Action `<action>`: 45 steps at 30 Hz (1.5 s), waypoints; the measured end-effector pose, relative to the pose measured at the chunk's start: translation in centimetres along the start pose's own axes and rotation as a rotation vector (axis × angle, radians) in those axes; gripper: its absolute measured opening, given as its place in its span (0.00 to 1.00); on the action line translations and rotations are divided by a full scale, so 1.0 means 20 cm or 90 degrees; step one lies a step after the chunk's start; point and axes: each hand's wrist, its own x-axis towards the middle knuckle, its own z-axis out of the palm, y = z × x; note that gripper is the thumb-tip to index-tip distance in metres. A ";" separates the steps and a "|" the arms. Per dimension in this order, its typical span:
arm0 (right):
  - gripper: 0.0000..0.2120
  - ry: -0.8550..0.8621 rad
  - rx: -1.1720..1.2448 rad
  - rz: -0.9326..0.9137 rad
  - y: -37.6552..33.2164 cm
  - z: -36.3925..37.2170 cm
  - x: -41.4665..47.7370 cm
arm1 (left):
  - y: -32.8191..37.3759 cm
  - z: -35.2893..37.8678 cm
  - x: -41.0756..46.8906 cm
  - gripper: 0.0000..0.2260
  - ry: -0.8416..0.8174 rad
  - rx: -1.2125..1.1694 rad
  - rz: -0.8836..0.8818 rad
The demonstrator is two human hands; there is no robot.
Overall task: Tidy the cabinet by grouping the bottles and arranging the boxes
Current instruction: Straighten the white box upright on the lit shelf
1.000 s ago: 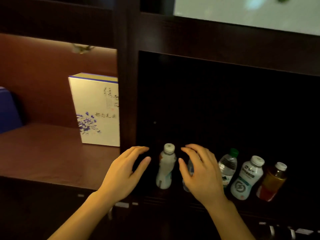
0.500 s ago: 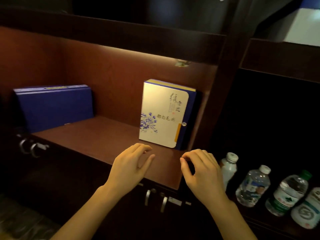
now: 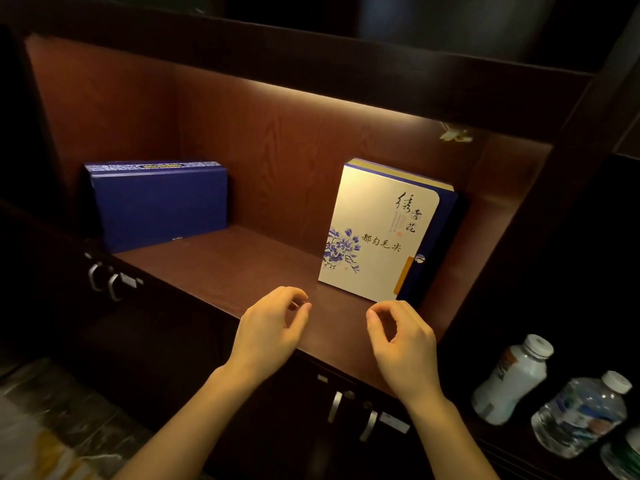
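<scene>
We see the cabinet (image 3: 346, 81), dark wood, w/ a lit reddish-brown shelf (image 3: 225, 268) filling most of the view. Blue box (image 3: 159, 202) lies on its long edge at approx 10 o'clock in the frame, against the back-left corner of the shelf. Cream box (image 3: 377, 233) w/ blue flower print and a blue spine stands upright at approx 2 o'clock from frame centre, near the shelf's right wall, front face turned toward us. The two boxes are well apart, bare shelf between them.

Our left hand (image 3: 270, 330) hovers over the shelf's front edge at approx 6 o'clock, fingers loosely curled, thumb and forefinger tips close together, gripping nothing. Our right hand (image 3: 401, 341) is just beside it at approx 5 o'clock, same loose curl, empty; its knuckles sit right under the cream box's lower corner, can't tell if touching.

In the dark compartment at approx 4 o'clock: white bottle (image 3: 512, 379) w/ white cap, then clear water bottle (image 3: 581, 414) w/ white cap next to it, both appear tilted by the wide lens. A third bottle (image 3: 623, 459) is cut off at the frame corner.

Metal door handles (image 3: 104, 278) below the shelf at 9 o'clock, another pair (image 3: 349, 414) at 6 o'clock.
</scene>
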 end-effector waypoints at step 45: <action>0.31 0.253 0.149 0.554 0.96 0.53 0.95 | -0.60 1.06 1.26 0.23 -0.203 -0.381 -0.291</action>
